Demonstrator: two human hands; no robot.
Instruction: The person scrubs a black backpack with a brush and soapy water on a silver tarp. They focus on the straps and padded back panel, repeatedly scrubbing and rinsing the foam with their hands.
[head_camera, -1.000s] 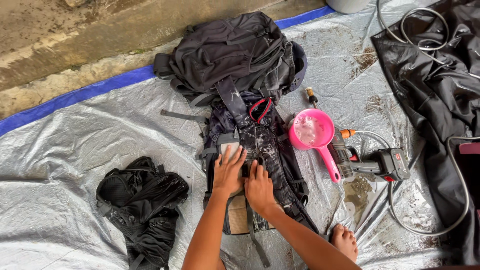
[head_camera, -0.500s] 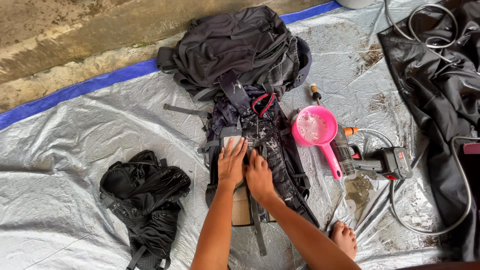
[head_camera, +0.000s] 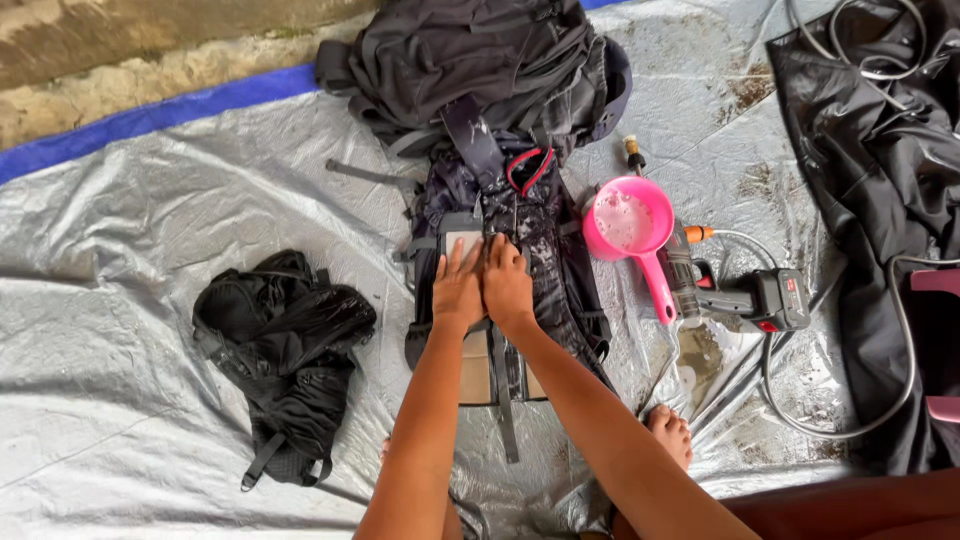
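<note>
Silver tarp (head_camera: 150, 200) covers the ground; near its middle lies a dark backpack (head_camera: 500, 150), soapy. Left hand (head_camera: 458, 290) and right hand (head_camera: 507, 285) press flat, fingers spread, holding nothing: scrubbing seems underway. Just right sits a pink scoop (head_camera: 630, 225).

Both forearms are bare with no sleeves, the left hand (head_camera: 458, 290) and right hand (head_camera: 507, 283) wear no gloves or rings, and the foot (head_camera: 670, 434) is unshod.

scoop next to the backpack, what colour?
Pink, bowl and handle alike: the scoop, head view, right of the backpack.
</note>
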